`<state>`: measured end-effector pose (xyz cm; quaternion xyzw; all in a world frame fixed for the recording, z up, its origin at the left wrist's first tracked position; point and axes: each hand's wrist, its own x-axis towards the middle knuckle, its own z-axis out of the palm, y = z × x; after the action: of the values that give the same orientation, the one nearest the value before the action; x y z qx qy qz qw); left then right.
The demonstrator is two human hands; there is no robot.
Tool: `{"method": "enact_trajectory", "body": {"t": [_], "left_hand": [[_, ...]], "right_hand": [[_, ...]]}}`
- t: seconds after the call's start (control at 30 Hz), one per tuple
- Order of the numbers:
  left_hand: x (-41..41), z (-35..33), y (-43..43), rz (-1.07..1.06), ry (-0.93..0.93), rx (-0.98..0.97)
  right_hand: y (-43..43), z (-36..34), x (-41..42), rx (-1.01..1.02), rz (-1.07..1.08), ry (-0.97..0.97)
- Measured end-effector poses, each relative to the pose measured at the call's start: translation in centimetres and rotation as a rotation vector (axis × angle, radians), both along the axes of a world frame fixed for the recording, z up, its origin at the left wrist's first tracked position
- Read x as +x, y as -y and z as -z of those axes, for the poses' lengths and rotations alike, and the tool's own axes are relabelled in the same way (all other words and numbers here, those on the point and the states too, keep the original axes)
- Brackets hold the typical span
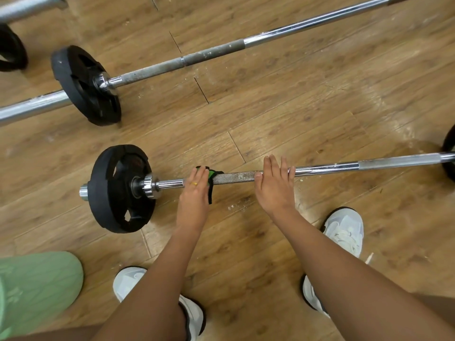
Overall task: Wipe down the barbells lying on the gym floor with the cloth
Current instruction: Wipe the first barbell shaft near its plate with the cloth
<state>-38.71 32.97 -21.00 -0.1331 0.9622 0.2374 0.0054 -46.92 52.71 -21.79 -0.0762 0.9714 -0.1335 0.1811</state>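
Observation:
The near barbell (325,168) lies across the wooden floor in front of me, with a black plate (118,190) on its left end. My left hand (195,190) presses a green and black cloth (212,177) around the bar, just right of the chrome collar. My right hand (277,185) rests flat on the bar further right, fingers stretched over it, holding nothing. A second barbell (214,51) with its own black plate (85,84) lies farther away, running diagonally up to the right.
A third bar (29,7) and another black plate (11,48) sit at the top left. Another plate (449,153) shows at the right edge. My white shoes (344,230) stand just behind the bar. White dust flecks the floor.

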Motion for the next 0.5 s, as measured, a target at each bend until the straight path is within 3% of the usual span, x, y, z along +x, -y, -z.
{"method": "enact_trajectory", "body": {"t": [0.07, 0.27, 0.5], "left_hand": [[-0.1, -0.2, 0.3, 0.049, 0.013, -0.015], [0.1, 0.0, -0.9, -0.122, -0.019, 0.053], [1.5, 0.3, -2.1, -0.059, 0.008, 0.013]], "right_hand": [[-0.2, -0.2, 0.4, 0.004, -0.005, 0.012], [-0.6, -0.5, 1.3, -0.007, -0.015, 0.023], [-0.8, -0.3, 2.2, 0.002, -0.021, -0.007]]}}
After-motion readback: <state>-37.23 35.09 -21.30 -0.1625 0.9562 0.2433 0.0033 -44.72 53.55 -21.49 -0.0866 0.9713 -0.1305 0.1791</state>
